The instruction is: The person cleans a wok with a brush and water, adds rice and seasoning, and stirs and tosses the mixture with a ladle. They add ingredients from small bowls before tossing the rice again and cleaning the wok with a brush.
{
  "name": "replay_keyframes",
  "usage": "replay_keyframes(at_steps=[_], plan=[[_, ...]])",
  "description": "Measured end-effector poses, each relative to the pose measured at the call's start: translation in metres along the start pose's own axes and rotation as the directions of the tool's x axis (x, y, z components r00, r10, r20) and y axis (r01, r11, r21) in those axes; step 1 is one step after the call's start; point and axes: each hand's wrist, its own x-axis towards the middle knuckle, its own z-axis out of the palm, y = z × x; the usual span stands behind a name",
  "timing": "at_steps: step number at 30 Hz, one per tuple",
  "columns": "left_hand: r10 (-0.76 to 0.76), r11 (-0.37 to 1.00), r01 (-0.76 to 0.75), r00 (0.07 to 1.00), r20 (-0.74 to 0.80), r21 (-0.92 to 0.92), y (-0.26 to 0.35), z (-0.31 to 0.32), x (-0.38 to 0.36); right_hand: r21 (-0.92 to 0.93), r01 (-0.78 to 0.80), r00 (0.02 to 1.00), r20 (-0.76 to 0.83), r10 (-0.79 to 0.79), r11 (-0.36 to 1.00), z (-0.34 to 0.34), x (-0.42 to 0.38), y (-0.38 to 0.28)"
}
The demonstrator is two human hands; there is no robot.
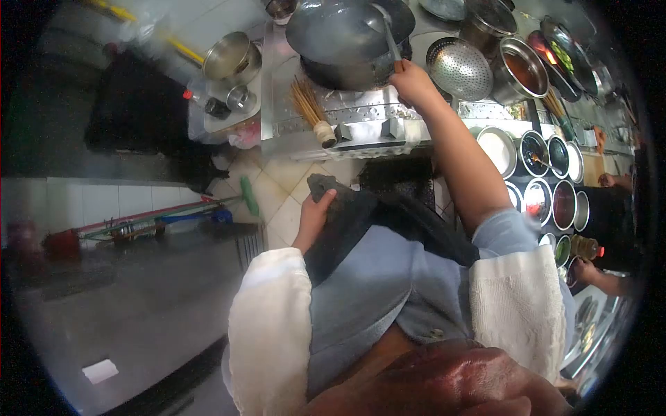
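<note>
Metal ladle slants forward-left from right grip into wok.

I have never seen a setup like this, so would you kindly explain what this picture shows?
There is no robot here: the hands belong to a person, and the single picture comes from a camera worn on their head, looking forward and down.

The right hand grips a long-handled ladle that reaches into a large wok. The left hand, lower down, holds a dark cloth.

On the stove around the wok are a bundled stick brush, a round strainer and a metal pot of reddish-brown liquid. Another person's hand appears at far right.
</note>
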Motion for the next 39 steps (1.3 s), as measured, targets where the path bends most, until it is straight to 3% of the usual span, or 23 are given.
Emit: replay_keyframes(at_steps=[2, 4, 6, 8, 10, 11, 13, 14, 15, 17, 18, 20, 22, 23, 24, 26, 27, 29, 32, 33, 35, 37, 39], plan=[[0.018, 1.000, -0.018, 0.998, 0.060, 0.010, 0.001, -0.007, 0.010, -0.349, 0.226, 0.925, -0.217, -0.313, 0.909, 0.007, -0.019, 0.013], [0.167, 0.983, -0.175, 0.977, 0.129, 0.056, 0.029, 0.004, 0.025, -0.340, 0.137, 0.937, -0.259, -0.233, 0.930, 0.023, -0.041, 0.009], [0.024, 0.994, -0.044, 0.979, 0.202, 0.098, 0.069, 0.020, 0.033, -0.320, 0.038, 0.944, -0.300, -0.139, 0.947, 0.043, -0.068, 0.006], [0.118, 0.976, -0.054, 0.946, 0.302, -0.210, 0.078, 0.044, 0.057, -0.278, 0.044, 0.951, -0.281, -0.125, 0.960, 0.063, -0.090, -0.003], [0.068, 0.945, 0.045, 0.941, 0.330, -0.325, 0.107, 0.068, 0.071, -0.234, 0.113, 0.929, -0.320, -0.186, 0.966, 0.088, -0.098, 0.001], [-0.002, 0.913, 0.173, 0.908, 0.419, -0.369, 0.111, 0.075, 0.092, -0.223, 0.135, 0.912, -0.353, -0.209, 0.965, 0.102, -0.106, -0.005], [-0.126, 0.956, 0.227, 0.889, 0.441, -0.185, 0.135, 0.085, 0.113, -0.190, 0.156, 0.882, -0.415, -0.224, 0.969, 0.141, -0.099, 0.007], [-0.129, 0.958, 0.235, 0.864, 0.487, -0.164, 0.135, 0.083, 0.131, -0.178, 0.264, 0.873, -0.373, -0.314, 0.948, 0.149, -0.096, 0.014], [-0.128, 0.960, 0.239, 0.839, 0.529, -0.147, 0.136, 0.078, 0.146, -0.175, 0.252, 0.873, -0.383, -0.302, 0.952, 0.149, -0.100, 0.014], [-0.124, 0.965, 0.219, 0.865, 0.485, -0.145, 0.148, 0.067, 0.147, -0.057, 0.528, 0.822, -0.218, -0.527, 0.847, 0.144, -0.113, 0.009], [-0.099, 0.980, 0.166, 0.888, 0.448, -0.114, 0.149, 0.057, 0.151, -0.061, 0.583, 0.798, -0.145, -0.585, 0.810, 0.137, -0.132, 0.009], [-0.075, 0.992, 0.112, 0.908, 0.411, -0.066, 0.156, 0.045, 0.145, 0.135, 0.496, 0.851, 0.120, -0.511, 0.858, 0.122, -0.160, 0.021], [-0.105, 0.993, 0.119, 0.930, 0.351, -0.020, 0.169, 0.040, 0.121, 0.079, 0.480, 0.818, 0.317, -0.479, 0.873, 0.121, -0.159, 0.087], [-0.106, 0.993, 0.119, 0.935, 0.338, -0.018, 0.162, 0.036, 0.122, 0.196, 0.193, 0.913, 0.323, -0.249, 0.961, 0.117, -0.154, 0.120], [-0.116, 0.993, 0.118, 0.945, 0.306, 0.012, 0.149, 0.028, 0.126, 0.304, -0.119, 0.932, 0.363, 0.000, 0.945, 0.116, -0.152, 0.152], [-0.142, 0.988, 0.126, 0.963, 0.227, 0.084, 0.143, 0.016, 0.114, 0.273, -0.418, 0.900, 0.256, 0.353, 0.866, 0.111, -0.130, 0.228], [-0.139, 0.988, 0.122, 0.967, 0.211, 0.093, 0.145, 0.015, 0.106, 0.411, -0.548, 0.836, 0.227, 0.500, 0.729, 0.117, -0.112, 0.283], [-0.125, 0.989, 0.106, 0.974, 0.189, 0.104, 0.149, 0.016, 0.090, 0.603, -0.618, 0.728, 0.196, 0.657, 0.504, 0.100, -0.088, 0.325], [-0.094, 0.989, 0.080, 0.990, 0.110, 0.125, 0.159, 0.025, 0.074, 0.788, -0.455, 0.722, 0.054, 0.690, 0.415, 0.099, -0.039, 0.421], [-0.085, 0.987, 0.071, 0.992, 0.096, 0.142, 0.165, 0.028, 0.069, 0.911, -0.280, 0.761, 0.019, 0.649, 0.302, 0.102, -0.029, 0.444], [-0.062, 0.984, 0.052, 0.996, 0.058, 0.168, 0.173, 0.033, 0.064, 0.987, -0.018, 0.711, -0.101, 0.696, 0.161, 0.088, -0.017, 0.398], [-0.127, 0.954, 0.120, 0.992, 0.007, 0.276, 0.178, 0.032, 0.061, 0.994, 0.027, 0.722, -0.094, 0.686, 0.108, 0.088, 0.000, 0.408], [-0.130, 0.955, 0.126, 0.992, -0.006, 0.270, 0.182, 0.037, 0.056, 0.995, 0.076, 0.730, -0.097, 0.676, 0.061, 0.089, 0.013, 0.425]])
